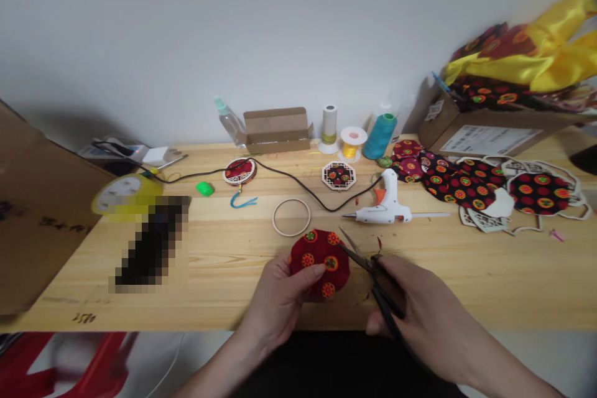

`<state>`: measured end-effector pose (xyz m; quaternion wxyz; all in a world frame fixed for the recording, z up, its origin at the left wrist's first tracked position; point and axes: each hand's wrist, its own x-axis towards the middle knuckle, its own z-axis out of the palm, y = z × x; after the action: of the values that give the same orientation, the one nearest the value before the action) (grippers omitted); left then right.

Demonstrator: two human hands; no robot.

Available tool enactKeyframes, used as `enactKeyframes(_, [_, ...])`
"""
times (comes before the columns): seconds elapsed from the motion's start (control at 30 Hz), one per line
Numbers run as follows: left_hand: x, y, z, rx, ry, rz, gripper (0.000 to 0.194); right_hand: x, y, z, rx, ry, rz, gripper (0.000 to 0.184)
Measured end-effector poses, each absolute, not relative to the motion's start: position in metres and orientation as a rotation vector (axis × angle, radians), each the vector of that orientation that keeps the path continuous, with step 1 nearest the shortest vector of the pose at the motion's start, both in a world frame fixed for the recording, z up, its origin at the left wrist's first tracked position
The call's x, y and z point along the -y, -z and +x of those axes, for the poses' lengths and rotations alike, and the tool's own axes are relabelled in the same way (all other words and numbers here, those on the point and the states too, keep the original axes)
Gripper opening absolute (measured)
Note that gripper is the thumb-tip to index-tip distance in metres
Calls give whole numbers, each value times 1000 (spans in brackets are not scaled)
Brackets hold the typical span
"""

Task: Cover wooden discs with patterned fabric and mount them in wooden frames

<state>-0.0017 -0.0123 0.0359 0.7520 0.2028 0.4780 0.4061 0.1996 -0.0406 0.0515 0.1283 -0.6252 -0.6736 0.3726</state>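
My left hand [280, 298] pinches a round piece of red patterned fabric [321, 259] above the front edge of the wooden table [209, 261], thumb on top. My right hand [410, 305] grips black scissors [368, 267], whose blades are parted with the tips at the fabric's right edge. A wooden ring [291, 217] lies just beyond the fabric. A white glue gun [385, 205] rests to the right of the ring, its black cord trailing left across the table.
Thread spools [380, 135], a small open carton [276, 129], a finished round ornament [239, 171] and an octagonal one [339, 175] stand at the back. Cut fabric circles [459, 183] and a box [485, 130] with yellow cloth fill the right. Yellow tape [127, 194] and cardboard [32, 211] sit left.
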Motion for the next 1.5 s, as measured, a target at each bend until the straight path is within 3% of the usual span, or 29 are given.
enactKeyframes(0.83, [14, -34, -1, -987, -882, 464, 27, 38, -39, 200, 2095, -726, -1803, 25])
enactKeyframes(1.17, [14, -33, -2, -975, -888, 469, 28, 38, -36, 202, 2069, -749, -1697, 23])
enactKeyframes(1.37, [14, -32, -2, -976, -885, 482, 30, 37, -37, 205, 2056, -818, -1686, 7])
enactKeyframes(1.5, [13, -31, -3, -967, -887, 489, 28, 37, -39, 208, 2054, -856, -1671, 8])
